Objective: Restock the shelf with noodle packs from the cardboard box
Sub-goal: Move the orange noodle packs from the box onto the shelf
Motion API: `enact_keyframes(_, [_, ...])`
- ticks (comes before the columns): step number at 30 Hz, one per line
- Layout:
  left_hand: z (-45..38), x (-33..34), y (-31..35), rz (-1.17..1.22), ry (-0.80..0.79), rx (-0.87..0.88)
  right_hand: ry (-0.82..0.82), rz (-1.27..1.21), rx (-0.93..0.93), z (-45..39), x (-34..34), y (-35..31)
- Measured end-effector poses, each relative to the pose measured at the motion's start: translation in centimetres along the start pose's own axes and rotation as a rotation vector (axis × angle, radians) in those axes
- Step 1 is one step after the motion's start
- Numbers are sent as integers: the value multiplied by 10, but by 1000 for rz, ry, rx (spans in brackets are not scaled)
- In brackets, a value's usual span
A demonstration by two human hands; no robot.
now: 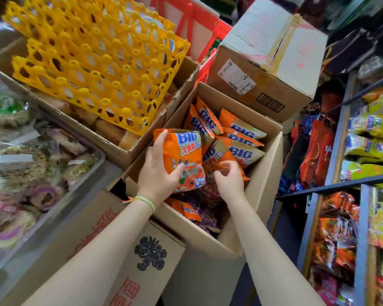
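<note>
An open cardboard box (265, 171) stands in the middle, holding several orange noodle packs (241, 138) marked BIG and some purple packs lower down. My left hand (157, 171) grips one orange noodle pack (186, 155) upright above the box, thumb across its front. My right hand (229, 177) reaches into the box with curled fingers touching another orange pack (217, 157); whether it grips that pack is unclear. The shelf (338, 151) with metal rails runs down the right side, stocked with yellow-green and orange packs.
Yellow egg trays (93, 56) lie on an open box at upper left. A sealed cardboard box (268, 62) sits behind the noodle box. A metal tray (93, 173) of wrapped dry noodles is at left. A printed carton (119, 250) stands in front.
</note>
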State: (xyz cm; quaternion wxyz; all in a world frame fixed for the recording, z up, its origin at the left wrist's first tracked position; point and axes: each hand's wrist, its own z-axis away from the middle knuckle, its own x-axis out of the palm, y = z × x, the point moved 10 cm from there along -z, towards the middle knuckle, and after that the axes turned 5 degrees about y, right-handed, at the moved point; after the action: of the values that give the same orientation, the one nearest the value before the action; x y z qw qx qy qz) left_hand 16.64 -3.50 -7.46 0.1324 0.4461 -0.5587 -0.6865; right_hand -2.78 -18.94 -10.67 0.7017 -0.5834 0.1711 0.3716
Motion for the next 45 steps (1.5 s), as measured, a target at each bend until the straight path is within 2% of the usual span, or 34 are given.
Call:
enact_keyframes(2, [2,1,1,-32,-6,26,170,242,-99,-19,-12,-5])
enact_keyframes(3, [2,1,0,-42,-15,29,205,339,-99,-29,-14,-4])
enact_keyframes(7, [3,7,0,-98,-60,37,129,663,20,-49,1,17])
enact_keyframes(9, [2,8,0,-120,-64,36,113,797,-17,-48,9,18])
enact_keyframes(11, [2,9,0,-147,-64,38,72,799,-47,-44,19,19])
enact_keyframes(16, [0,8,4,-194,-52,50,20,477,25,-18,9,9])
enact_keyframes(18, [0,8,8,-202,-45,62,62,320,9,0,-18,-4])
enact_keyframes(22, [4,9,13,-198,-69,47,92,-170,-1,43,-90,-28])
enact_keyframes(24, [8,9,23,-85,-86,29,46,-423,43,61,-118,-32])
enact_keyframes(27, [21,8,60,258,-122,-21,-92,-673,113,85,-138,-32])
enact_keyframes(30, [41,25,107,609,-285,-152,-82,-775,129,104,-163,-26])
enact_keyframes(33, [64,53,154,759,-475,-210,-22,-877,106,121,-201,-13])
enact_keyframes(38, [138,103,237,803,-770,-257,69,-992,84,163,-266,29])
enact_keyframes(42, [217,154,290,706,-999,-275,283,-952,14,212,-338,72])
enact_keyframes(45, [296,180,341,653,-1271,-194,490,-890,-12,269,-401,111])
